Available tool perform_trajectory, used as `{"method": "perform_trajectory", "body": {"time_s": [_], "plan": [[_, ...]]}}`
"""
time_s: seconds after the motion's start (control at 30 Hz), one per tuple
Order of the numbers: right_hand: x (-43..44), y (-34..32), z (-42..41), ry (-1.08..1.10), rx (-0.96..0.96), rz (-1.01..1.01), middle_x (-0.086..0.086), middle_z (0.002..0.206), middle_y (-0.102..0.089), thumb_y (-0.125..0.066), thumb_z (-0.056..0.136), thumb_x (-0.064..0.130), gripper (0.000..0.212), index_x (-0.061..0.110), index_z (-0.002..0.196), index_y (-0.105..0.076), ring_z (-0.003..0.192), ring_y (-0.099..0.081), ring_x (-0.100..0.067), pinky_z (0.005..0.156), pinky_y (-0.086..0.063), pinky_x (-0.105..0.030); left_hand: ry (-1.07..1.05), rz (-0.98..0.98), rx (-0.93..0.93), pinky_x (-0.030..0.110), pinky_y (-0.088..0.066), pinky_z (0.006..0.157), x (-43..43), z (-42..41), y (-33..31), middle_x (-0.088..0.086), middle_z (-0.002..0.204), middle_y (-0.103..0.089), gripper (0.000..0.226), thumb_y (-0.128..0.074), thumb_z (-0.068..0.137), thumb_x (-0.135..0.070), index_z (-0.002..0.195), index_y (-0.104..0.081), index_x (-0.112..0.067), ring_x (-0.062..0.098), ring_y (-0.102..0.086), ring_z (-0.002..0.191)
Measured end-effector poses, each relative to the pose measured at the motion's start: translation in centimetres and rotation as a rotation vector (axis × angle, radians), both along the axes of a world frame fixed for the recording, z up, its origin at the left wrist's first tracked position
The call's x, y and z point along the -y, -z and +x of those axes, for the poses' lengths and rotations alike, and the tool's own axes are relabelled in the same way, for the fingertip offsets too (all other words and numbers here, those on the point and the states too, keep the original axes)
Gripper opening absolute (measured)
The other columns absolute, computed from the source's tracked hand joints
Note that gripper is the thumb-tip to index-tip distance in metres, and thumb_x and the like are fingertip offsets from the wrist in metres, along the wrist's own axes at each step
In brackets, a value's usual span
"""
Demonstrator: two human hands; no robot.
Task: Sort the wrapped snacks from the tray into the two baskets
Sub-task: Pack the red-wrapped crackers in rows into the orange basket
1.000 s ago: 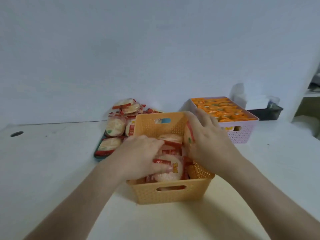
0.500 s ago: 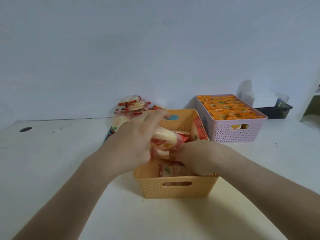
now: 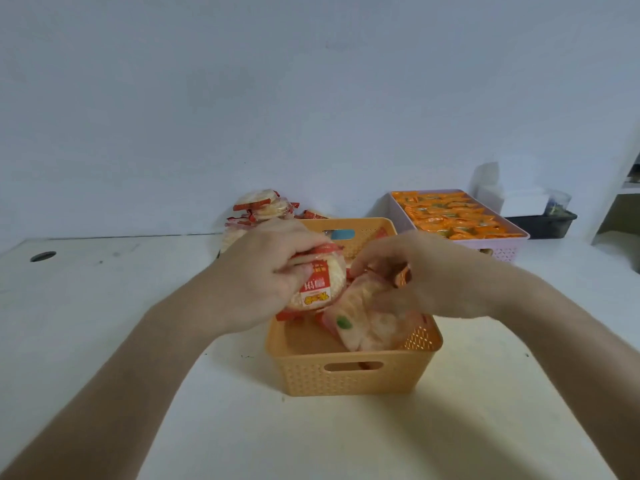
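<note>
My left hand (image 3: 263, 282) grips a stack of round white rice crackers in red-edged wrappers (image 3: 318, 285), held above the left half of the orange basket (image 3: 349, 372). My right hand (image 3: 426, 275) pinches the red top edge of another wrapped cracker pack (image 3: 360, 323) that leans inside the same basket. Behind the basket, more wrapped rice crackers (image 3: 258, 209) are piled on the tray, which is mostly hidden. A pink basket (image 3: 502, 245) at the back right is full of orange wrapped snacks (image 3: 446, 213).
The white table (image 3: 104, 306) meets a pale wall just behind the tray. A dark tray with white boxes (image 3: 540, 223) sits at the far right beside a white shelf unit (image 3: 623, 209). A cable hole (image 3: 42, 256) lies at the far left.
My left hand has turned the cracker stack so its label faces me. My right hand rose from the basket's front right and now pinches a pack's top edge. The view has tilted slightly.
</note>
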State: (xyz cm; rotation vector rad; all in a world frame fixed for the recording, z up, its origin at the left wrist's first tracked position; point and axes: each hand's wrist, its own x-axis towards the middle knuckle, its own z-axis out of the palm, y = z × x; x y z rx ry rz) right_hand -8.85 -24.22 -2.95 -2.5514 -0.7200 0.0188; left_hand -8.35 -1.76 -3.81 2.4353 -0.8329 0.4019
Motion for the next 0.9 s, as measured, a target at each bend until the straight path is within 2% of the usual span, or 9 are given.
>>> {"method": "perform_trajectory", "body": {"time_s": [0.07,0.17,0.23,0.37,0.53,0.67,0.77,0.83,0.9], "plan": [[0.4,-0.1,-0.5,0.052,0.023,0.13,0.014,0.096,-0.065,-0.069,0.084,0.029,0.026,0.035,0.108,-0.063,0.088,-0.062,-0.005,0.077,-0.055,-0.027,0.042,0.116,-0.015,0.027,-0.042,0.084,0.5,0.1,0.5,-0.011,0.096,-0.06,0.03,-0.056,0.086,-0.018,0.111,-0.069,-0.024,0.004,-0.051,0.094],[0.0,0.3,-1.4,0.089,0.108,-0.005,0.017,0.1,-0.063,-0.066,0.086,0.031,0.035,0.038,0.117,-0.052,0.085,-0.056,0.002,0.067,-0.048,-0.017,0.04,0.276,-0.089,0.037,-0.046,0.081,0.9,0.1,1.3,-0.008,0.092,-0.059,0.024,-0.055,0.087,-0.019,0.107,-0.069,-0.02,0.008,-0.053,0.09],[-0.4,0.5,-2.0,0.073,0.178,-0.072,0.018,0.099,-0.064,-0.065,0.086,0.03,0.035,0.038,0.118,-0.053,0.083,-0.056,0.0,0.066,-0.045,-0.018,0.037,0.334,-0.12,0.034,-0.047,0.081,1.0,0.0,1.8,-0.01,0.091,-0.059,0.024,-0.056,0.089,-0.017,0.109,-0.069,-0.023,0.008,-0.054,0.09],[-1.0,2.2,-2.4,0.014,0.274,-0.132,0.012,0.094,-0.069,-0.058,0.083,0.021,0.029,0.035,0.109,-0.065,0.088,-0.06,-0.013,0.075,-0.05,-0.032,0.051,0.43,-0.162,0.025,-0.046,0.074,0.9,-0.5,2.5,-0.013,0.083,-0.061,0.024,-0.05,0.087,-0.029,0.103,-0.068,-0.031,0.003,-0.057,0.082],[-1.2,5.2,-2.2,0.066,0.246,-0.136,0.01,0.094,-0.07,-0.031,0.076,0.04,0.047,0.036,0.107,-0.066,0.09,-0.061,-0.015,0.084,-0.044,-0.04,0.121,0.447,-0.167,0.021,-0.032,0.076,0.6,-0.9,3.4,-0.009,0.08,-0.066,0.034,-0.035,0.088,-0.038,0.09,-0.067,-0.027,0.007,-0.059,0.08],[-1.1,5.7,-2.1,0.066,0.288,-0.214,0.008,0.084,-0.068,-0.027,0.08,0.039,0.04,0.034,0.093,-0.065,0.082,-0.057,-0.012,0.084,-0.035,-0.035,0.106,0.457,-0.148,0.029,-0.023,0.099,0.7,-1.0,3.9,-0.013,0.085,-0.067,0.039,-0.028,0.093,-0.043,0.091,-0.065,-0.032,0.003,-0.058,0.085],[-1.1,5.8,-2.4,0.048,0.314,-0.247,0.007,0.079,-0.066,-0.023,0.086,0.043,0.038,0.03,0.085,-0.059,0.074,-0.054,-0.011,0.084,-0.031,-0.034,0.083,0.515,-0.156,0.03,-0.014,0.107,1.0,-1.6,4.0,-0.011,0.073,-0.061,0.05,-0.024,0.092,-0.066,0.077,-0.055,-0.031,0.0,-0.055,0.08],[-1.2,6.0,-2.5,0.046,0.362,-0.232,0.007,0.074,-0.066,-0.016,0.088,0.049,0.049,0.03,0.087,-0.061,0.07,-0.055,-0.012,0.081,-0.033,-0.033,0.063,0.659,-0.128,0.03,-0.009,0.11,1.3,-2.0,4.2,-0.015,0.072,-0.057,0.056,-0.025,0.082,-0.082,0.086,-0.053,-0.032,-0.003,-0.053,0.084],[-1.1,6.3,-2.2,0.056,0.419,-0.225,0.006,0.065,-0.063,-0.015,0.09,0.051,0.053,0.027,0.08,-0.062,0.062,-0.056,-0.014,0.075,-0.035,-0.033,0.035,0.745,-0.053,0.027,-0.013,0.108,1.6,-2.3,4.3,-0.017,0.081,-0.057,0.051,-0.035,0.082,-0.078,0.099,-0.053,-0.034,0.004,-0.054,0.096]]}}
